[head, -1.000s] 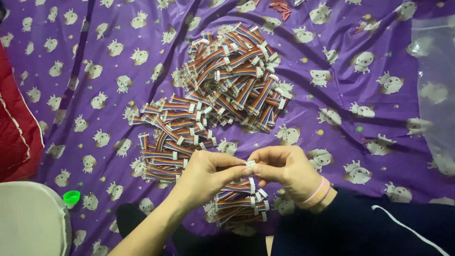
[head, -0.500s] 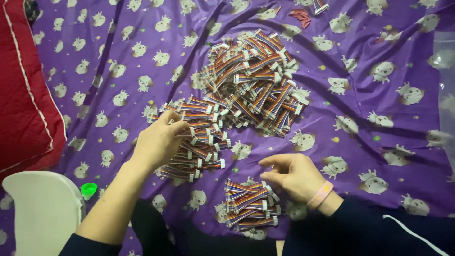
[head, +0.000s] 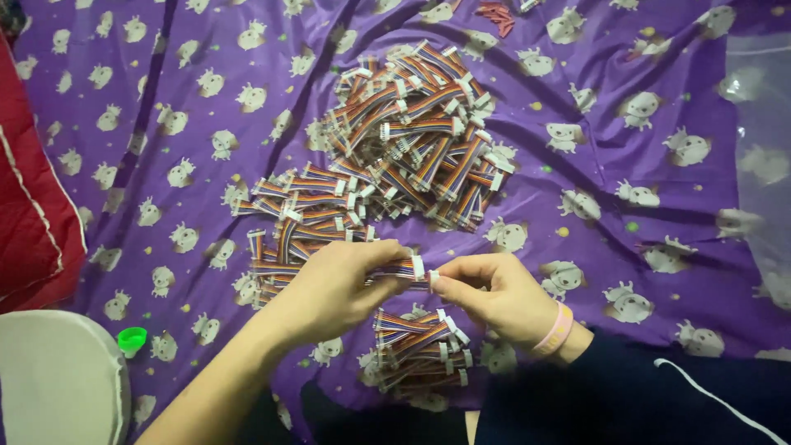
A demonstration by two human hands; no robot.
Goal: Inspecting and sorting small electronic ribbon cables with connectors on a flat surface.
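Both hands (head: 329, 288) (head: 494, 292) pinch flat ribbon cable (head: 401, 269) | glossy purple cloth (head: 659, 165)

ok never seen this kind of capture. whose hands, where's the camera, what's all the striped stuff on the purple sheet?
There is no machine here: a person works with two bare hands, and the one camera sits on their head, looking down, so the arms enter from the bottom edge.

The surface is a purple sheet printed with small pale cartoon animals. On it lie short rainbow ribbon cables with white connectors, in three groups: a big heap farther away, a flatter spread to its left, and a small stack close to the body.

The left hand pinches one ribbon cable across the middle. The right hand, with a pink wristband, has its fingertips at the cable's white end connector.

At the left edge sit a red cushion, a white container and a green cap.
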